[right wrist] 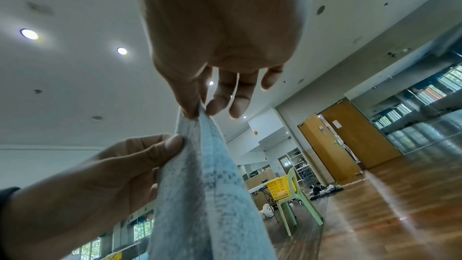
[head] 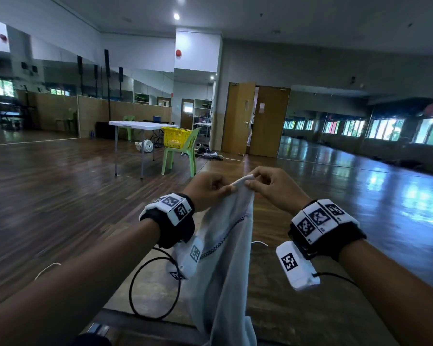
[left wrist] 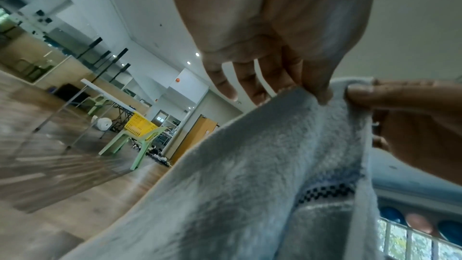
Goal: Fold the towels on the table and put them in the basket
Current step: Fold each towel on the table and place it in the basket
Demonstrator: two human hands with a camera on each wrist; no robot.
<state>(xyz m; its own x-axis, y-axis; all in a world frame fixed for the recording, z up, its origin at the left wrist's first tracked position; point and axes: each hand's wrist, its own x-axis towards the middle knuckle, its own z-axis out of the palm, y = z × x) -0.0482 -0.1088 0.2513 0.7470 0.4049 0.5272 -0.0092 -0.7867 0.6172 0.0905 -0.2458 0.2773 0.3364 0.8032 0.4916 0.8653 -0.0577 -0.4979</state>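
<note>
A pale grey-blue towel (head: 225, 265) with a dark checked stripe hangs in the air in front of me, held up by its top edge. My left hand (head: 211, 187) pinches that edge from the left and my right hand (head: 265, 183) pinches it from the right, the two hands almost touching. The left wrist view has the towel (left wrist: 250, 185) close up under the left hand (left wrist: 317, 94). The right wrist view has the right hand (right wrist: 195, 112) pinching the towel (right wrist: 200, 185), with the left thumb just below. A yellow basket (head: 176, 137) stands on a green chair far ahead.
A white folding table (head: 140, 125) stands beside the green chair (head: 183, 153), with a small white fan (head: 145, 146) on the floor under it. Brown double doors (head: 255, 118) are at the back. Dark wooden floor stretches all around. A black cable loop (head: 155, 288) hangs below my left wrist.
</note>
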